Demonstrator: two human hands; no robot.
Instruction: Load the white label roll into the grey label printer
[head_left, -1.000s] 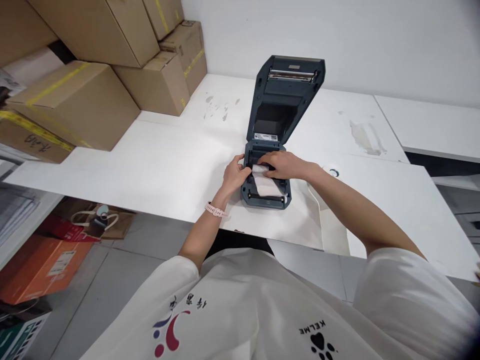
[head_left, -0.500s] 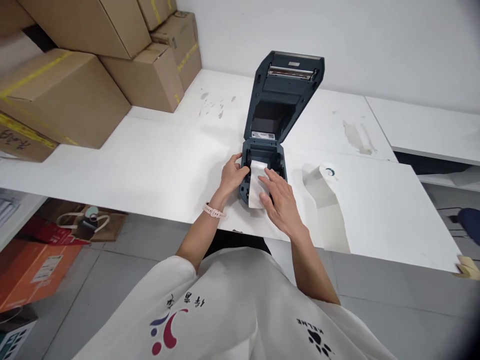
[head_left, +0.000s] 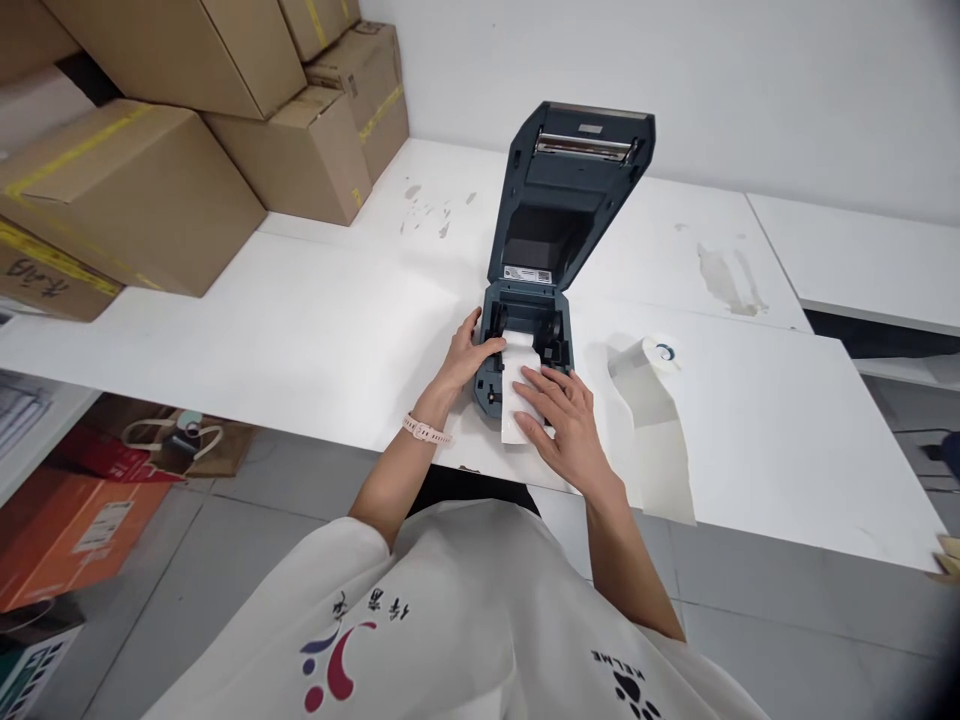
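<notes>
A dark blue-grey label printer [head_left: 491, 385] stands on the white table with its lid [head_left: 574, 185] raised. From inside it, a white label strip [head_left: 514, 400] runs out over the front edge. My left hand [head_left: 463, 358] rests against the printer's left side, thumb stretched across to the strip's left edge and the other fingers apart from it. Fingers spread, my right hand [head_left: 566, 420] lies over the strip's right part and the printer's front right. It hides part of both.
Right of the printer lies a label roll [head_left: 660, 352], its loose tail [head_left: 664, 450] hanging past the table's front edge. Cardboard boxes [head_left: 300, 150] are stacked at the back left. An orange box [head_left: 82, 530] sits low at the left.
The label strip now reaches further out over the printer's front. My right hand has moved down toward me with it, while my left thumb reaches further across to the strip.
</notes>
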